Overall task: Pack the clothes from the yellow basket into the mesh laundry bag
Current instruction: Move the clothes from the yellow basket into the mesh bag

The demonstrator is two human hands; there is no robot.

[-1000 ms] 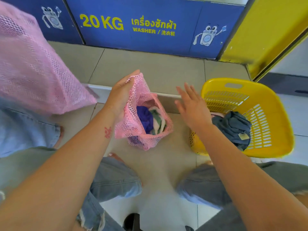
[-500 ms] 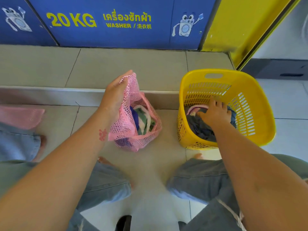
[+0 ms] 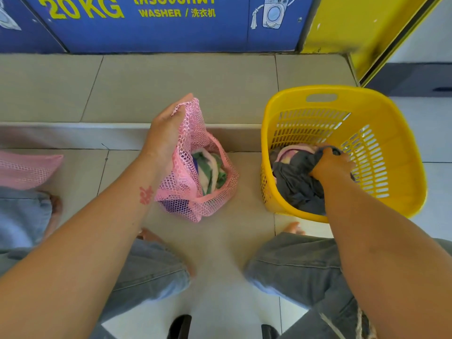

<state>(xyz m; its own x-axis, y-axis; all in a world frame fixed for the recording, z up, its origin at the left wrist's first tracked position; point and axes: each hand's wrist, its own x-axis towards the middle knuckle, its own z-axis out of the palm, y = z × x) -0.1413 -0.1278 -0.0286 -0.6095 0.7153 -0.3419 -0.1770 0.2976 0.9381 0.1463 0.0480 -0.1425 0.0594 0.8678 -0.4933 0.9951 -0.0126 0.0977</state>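
Note:
A pink mesh laundry bag (image 3: 188,192) stands on the tiled floor at centre. My left hand (image 3: 168,133) grips its upper rim and holds the mouth apart. Inside lie a green-and-white striped garment (image 3: 208,172) and something purple near the bottom. To the right stands the yellow basket (image 3: 381,113). My right hand (image 3: 330,167) is down inside it, fingers closed on a dark grey garment (image 3: 293,182). A pink-and-white piece of clothing (image 3: 293,151) lies behind the grey one in the basket.
A raised tiled step (image 3: 122,133) runs across just behind the bag and basket, with a blue washer panel (image 3: 151,33) above it. Another pink mesh bag (image 3: 24,170) and another person's jeans-clad leg are at the left. My own knees are below.
My right hand went from hovering beside the bag into the basket and closed on the dark grey garment. The left hand kept holding the bag's rim.

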